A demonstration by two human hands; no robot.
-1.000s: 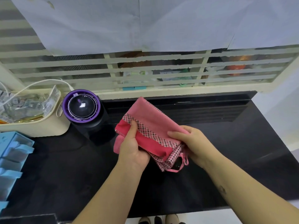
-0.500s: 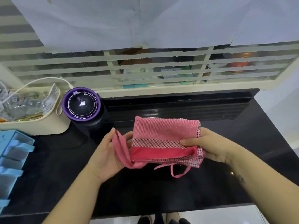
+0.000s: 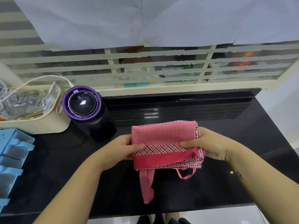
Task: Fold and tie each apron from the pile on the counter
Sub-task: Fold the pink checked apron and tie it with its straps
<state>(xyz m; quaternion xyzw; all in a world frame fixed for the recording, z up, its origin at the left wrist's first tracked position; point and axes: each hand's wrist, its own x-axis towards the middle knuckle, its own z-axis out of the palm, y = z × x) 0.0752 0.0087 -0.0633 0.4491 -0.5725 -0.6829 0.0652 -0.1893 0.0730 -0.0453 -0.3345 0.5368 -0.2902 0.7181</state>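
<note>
A folded pink apron point(image 3: 163, 138) with a checked band and a darker pink hem is held level above the black counter point(image 3: 64, 175). My left hand point(image 3: 119, 149) grips its left edge, thumb on top. At the right edge, my right hand point(image 3: 208, 144) pinches the stacked layers. A wide pink strap point(image 3: 146, 186) hangs down from the lower left of the bundle, and a thin pink tie point(image 3: 186, 174) loops below the lower right. No pile of other aprons is in view.
A black cylinder with a purple rim point(image 3: 82, 102) stands just left of the apron. Farther left sit a cream basket of packets point(image 3: 32, 122) and a light blue drawer unit point(image 3: 9, 159). A louvred window point(image 3: 145, 68) runs behind the counter.
The apron went from tilted to level. My left hand let go of the strap and now grips the left edge; the strap hangs straight down.
</note>
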